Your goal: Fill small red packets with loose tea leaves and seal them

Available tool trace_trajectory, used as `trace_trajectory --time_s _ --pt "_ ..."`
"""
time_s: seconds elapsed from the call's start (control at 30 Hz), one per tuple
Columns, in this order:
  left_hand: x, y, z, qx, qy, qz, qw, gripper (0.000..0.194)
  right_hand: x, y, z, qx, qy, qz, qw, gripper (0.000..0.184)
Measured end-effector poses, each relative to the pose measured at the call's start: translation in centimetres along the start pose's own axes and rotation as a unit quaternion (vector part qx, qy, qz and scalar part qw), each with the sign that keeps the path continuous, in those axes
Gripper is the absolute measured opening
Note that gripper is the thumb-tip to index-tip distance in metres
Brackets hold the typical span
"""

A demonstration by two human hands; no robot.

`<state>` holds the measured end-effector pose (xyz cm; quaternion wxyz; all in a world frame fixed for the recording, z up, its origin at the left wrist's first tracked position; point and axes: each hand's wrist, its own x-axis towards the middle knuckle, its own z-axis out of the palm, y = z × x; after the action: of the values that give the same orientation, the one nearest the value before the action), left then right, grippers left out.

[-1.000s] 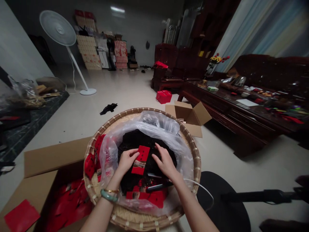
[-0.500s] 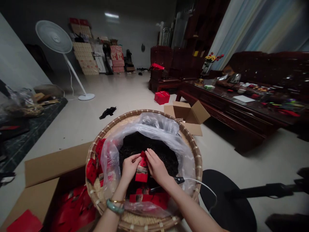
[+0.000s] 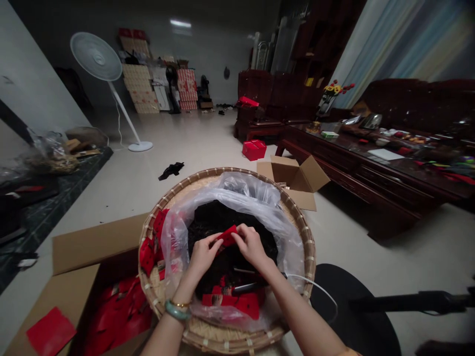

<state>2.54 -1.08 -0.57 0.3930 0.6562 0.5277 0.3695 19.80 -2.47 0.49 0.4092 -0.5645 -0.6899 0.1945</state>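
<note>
Pinching a red packet [image 3: 227, 236] with left hand [image 3: 203, 253] and right hand [image 3: 254, 245], both nearly closed, above a dark heap [image 3: 214, 216] inside a plastic bag [image 3: 173, 245].

A round bamboo basket [image 3: 208, 333] is carrying an open translucent plastic bag [image 3: 260, 210] at its centre; red packets [image 3: 147, 256] are lying at nine o'clock, a white cable [image 3: 303, 278] is crossing its rim near four o'clock
</note>
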Motion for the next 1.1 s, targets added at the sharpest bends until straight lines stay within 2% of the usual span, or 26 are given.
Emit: trace_trajectory --time_s 0.1,0.2,0.27,0.33,0.47,0.53,0.7,0.93,1.03,1.1 --pt "0.1 -0.2 -0.7 -0.033 -0.029 -0.013 0.999 0.034 0.1 0.0 -0.2 0.150 -0.040 0.078 0.985 0.022" --pt "0.2 -0.6 -0.9 -0.083 -0.041 -0.024 0.995 0.033 -0.1 -0.1 -0.3 0.302 -0.143 0.116 0.935 0.030" --pt "0.3 -0.7 -0.8 -0.084 -0.048 -0.026 0.995 0.031 -0.2 -0.1 -0.5 0.347 -0.218 0.133 0.903 0.036" --pt "0.3 -0.7 -0.6 -0.074 -0.055 -0.027 0.995 0.031 -0.1 0.0 -0.7 0.364 -0.263 0.147 0.881 0.041" --pt "0.4 -0.7 -0.4 -0.065 -0.059 -0.006 0.996 0.036 0.3 0.5 -0.7 0.344 -0.257 0.159 0.889 0.047" --pt "0.7 -0.7 -0.6 -0.057 -0.037 -0.002 0.998 0.036 0.4 0.7 -0.6 0.344 -0.252 0.155 0.891 0.048" --pt "1.6 -0.7 -1.0 -0.058 0.017 -0.028 0.998 0.038 0.8 0.9 -0.6 0.399 -0.264 0.168 0.862 0.049" --pt "2.1 -0.3 -1.1 -0.027 0.070 -0.013 0.997 0.035 1.5 0.6 -0.7 0.475 -0.248 0.195 0.821 0.047" --pt "1.8 -0.3 -1.1 -0.006 0.079 0.004 0.997 0.034 1.3 0.4 -0.6 0.481 -0.263 0.213 0.809 0.052" --pt "1.3 -0.2 -1.0 0.031 0.097 0.045 0.994 0.035 1.1 0.5 -0.6 0.471 -0.261 0.219 0.814 0.054"
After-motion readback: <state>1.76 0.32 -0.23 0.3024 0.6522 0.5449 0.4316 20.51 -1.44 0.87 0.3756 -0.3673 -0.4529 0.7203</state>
